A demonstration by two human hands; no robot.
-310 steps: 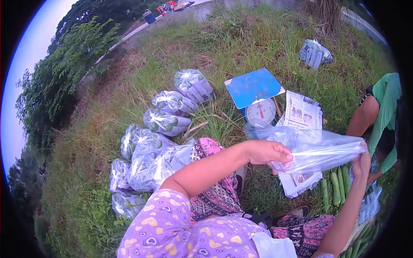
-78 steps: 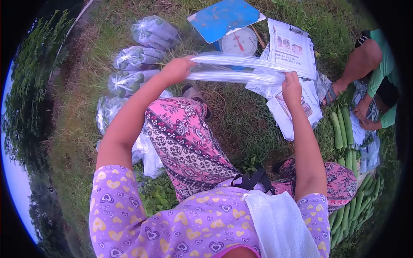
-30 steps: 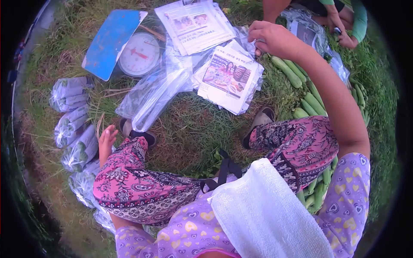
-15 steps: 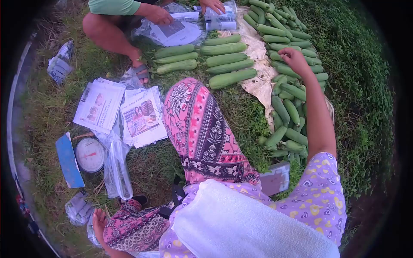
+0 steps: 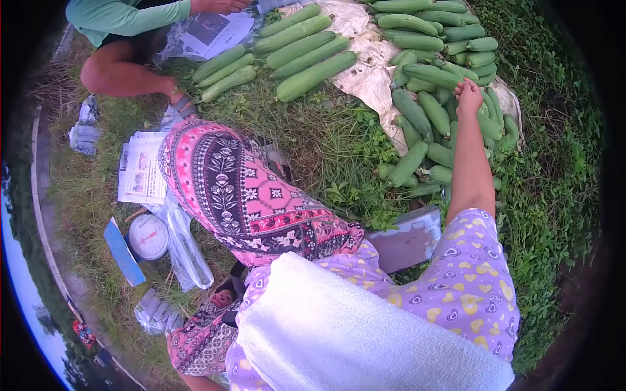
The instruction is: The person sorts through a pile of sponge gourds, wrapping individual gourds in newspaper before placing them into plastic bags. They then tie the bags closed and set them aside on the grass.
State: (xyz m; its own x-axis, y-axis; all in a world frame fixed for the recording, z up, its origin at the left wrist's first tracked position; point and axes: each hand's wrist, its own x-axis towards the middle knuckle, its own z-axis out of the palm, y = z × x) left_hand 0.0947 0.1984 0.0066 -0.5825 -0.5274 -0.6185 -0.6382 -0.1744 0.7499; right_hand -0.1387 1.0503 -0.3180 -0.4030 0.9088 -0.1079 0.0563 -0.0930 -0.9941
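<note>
Over the heap on the right, my right hand (image 5: 468, 98) is closed with its fingertips at the stem end of a long green gourd (image 5: 430, 75). That gourd lies across others in the pile, such as a darker gourd (image 5: 412, 112) just below. My left forearm (image 5: 201, 383) shows at the bottom left beside my bent knee; the hand is mostly hidden by the patterned trousers, so its fingers do not show clearly. A row of larger gourds (image 5: 317, 76) lies on the grass ahead of me, with a smaller group (image 5: 228, 81) to its left.
A pale sheet (image 5: 365, 85) lies under the heap. To my left are printed papers (image 5: 142, 169), a dial scale (image 5: 148, 236) with a blue side, and clear plastic bags (image 5: 189, 251). Another person's arm (image 5: 215, 5) is at the top left. A white towel (image 5: 365, 326) covers my front.
My right hand has moved down the view onto a gourd's end. My view has turned, and my knee has swung left over some papers. The other person sits farther to the upper left.
</note>
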